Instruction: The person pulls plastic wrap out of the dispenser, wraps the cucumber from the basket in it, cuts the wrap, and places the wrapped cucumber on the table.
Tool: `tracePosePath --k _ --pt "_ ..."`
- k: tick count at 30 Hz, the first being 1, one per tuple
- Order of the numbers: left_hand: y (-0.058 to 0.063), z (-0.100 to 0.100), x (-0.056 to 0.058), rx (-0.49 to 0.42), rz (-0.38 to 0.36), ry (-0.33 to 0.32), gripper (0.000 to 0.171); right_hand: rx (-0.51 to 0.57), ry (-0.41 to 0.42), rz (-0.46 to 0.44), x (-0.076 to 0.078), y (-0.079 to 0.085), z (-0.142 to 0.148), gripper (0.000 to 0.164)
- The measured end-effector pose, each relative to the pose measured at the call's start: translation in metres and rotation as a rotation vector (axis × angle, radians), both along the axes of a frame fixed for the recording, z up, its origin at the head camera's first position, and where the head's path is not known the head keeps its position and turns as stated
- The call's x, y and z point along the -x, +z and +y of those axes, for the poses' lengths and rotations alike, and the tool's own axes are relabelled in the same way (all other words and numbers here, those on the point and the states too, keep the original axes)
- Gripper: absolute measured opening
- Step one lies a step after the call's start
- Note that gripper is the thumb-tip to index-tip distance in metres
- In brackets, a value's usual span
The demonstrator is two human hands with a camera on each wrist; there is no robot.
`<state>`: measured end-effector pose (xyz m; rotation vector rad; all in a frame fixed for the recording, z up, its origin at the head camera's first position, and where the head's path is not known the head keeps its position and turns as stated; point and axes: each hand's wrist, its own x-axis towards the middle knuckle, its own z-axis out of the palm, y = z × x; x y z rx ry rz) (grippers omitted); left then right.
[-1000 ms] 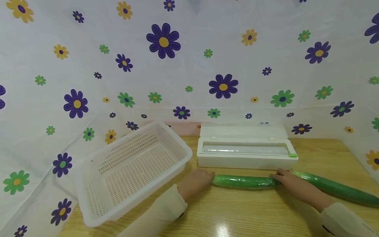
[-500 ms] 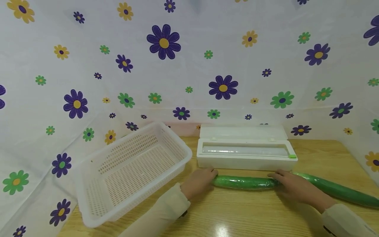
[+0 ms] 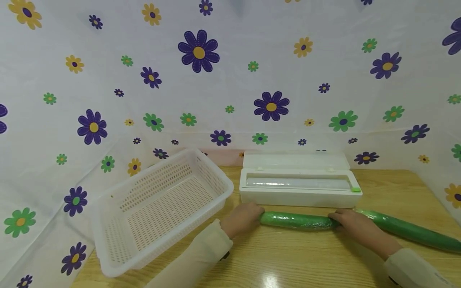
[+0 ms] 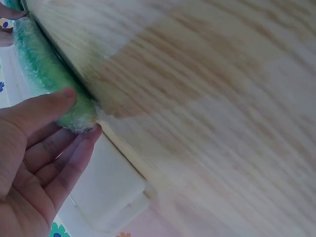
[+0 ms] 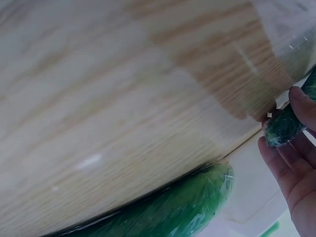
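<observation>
A green cucumber (image 3: 297, 221) in clear plastic film lies crosswise on the wooden table, in front of the white wrap box. My left hand (image 3: 243, 220) grips its pale left end; in the left wrist view the thumb lies over the wrapped cucumber (image 4: 47, 64) and the fingers come round beneath its tip. At the darker right end, my right hand (image 3: 354, 225) holds it, thumb on one side and fingers on the other in the right wrist view, where crinkled film covers the cucumber tip (image 5: 284, 127).
Right of the right hand lies a second film-covered cucumber (image 3: 414, 231), slanting toward the table's right side. The white cling film box (image 3: 300, 198) stands behind, lid up, with a film roll inside. A white perforated basket (image 3: 163, 236) occupies the left. Flowered cloth (image 3: 230, 72) hangs behind.
My left hand has shifted slightly right and closer round the cucumber's left end. The right fingers have resettled on the other end. The cucumber stays in nearly the same place.
</observation>
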<state>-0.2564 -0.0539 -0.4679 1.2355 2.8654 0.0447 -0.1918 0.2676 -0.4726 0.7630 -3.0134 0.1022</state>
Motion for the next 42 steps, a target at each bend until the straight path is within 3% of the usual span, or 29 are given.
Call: tracePosePath --k 8,15,24,31,42 --pt "-0.001 -0.002 0.002 0.009 -0.047 0.012 0.004 -0.021 -0.003 0.0 0.0 -0.001 -0.002 0.036" --pt "0.0 -0.005 0.002 0.0 -0.117 0.033 0.013 0.051 0.012 0.011 -0.001 -0.001 0.0 0.037" --pt "0.002 -0.01 0.003 -0.03 -0.214 -0.005 0.027 0.073 0.037 -0.027 -0.001 0.002 0.002 0.034" --pt "0.001 -0.01 0.002 0.019 -0.165 -0.007 0.048 0.089 0.044 -0.046 -0.001 0.005 0.001 0.044" --pt "0.001 -0.011 -0.001 0.041 -0.142 -0.002 0.054 0.079 0.024 -0.065 -0.002 0.004 -0.001 0.051"
